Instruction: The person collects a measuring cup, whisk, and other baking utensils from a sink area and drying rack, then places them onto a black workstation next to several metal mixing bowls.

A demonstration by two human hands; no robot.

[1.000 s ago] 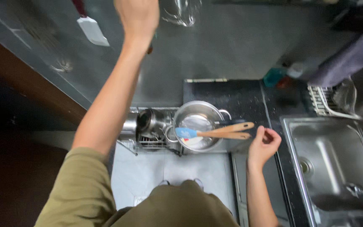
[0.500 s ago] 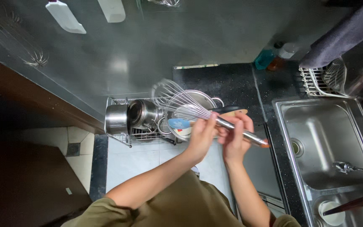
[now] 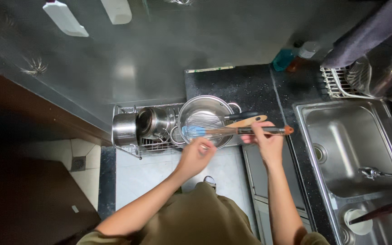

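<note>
My right hand [image 3: 266, 143] grips the dark handle of a wire whisk [image 3: 232, 129] with an orange end cap. The whisk lies level over a steel bowl [image 3: 203, 106], its wire head inside the rim. In the same bowl rest a blue-headed spatula [image 3: 193, 131] and a wooden-handled utensil [image 3: 249, 120]. My left hand [image 3: 196, 156] hovers just below the bowl's near edge with fingers curled, holding nothing. The bowl sits on a wire dish rack [image 3: 150, 144].
Two steel pots [image 3: 124, 129] stand in the rack to the left. A black counter [image 3: 232, 86] runs to a steel sink [image 3: 345, 149] with a tap [image 3: 377, 173] at right. A second rack [image 3: 336, 84] sits at the far right. Bottles [image 3: 291, 56] stand by the wall.
The whisk came down from the wall to the bowl and now lies lower over it. My left hand has let go of it and drawn back below the bowl.
</note>
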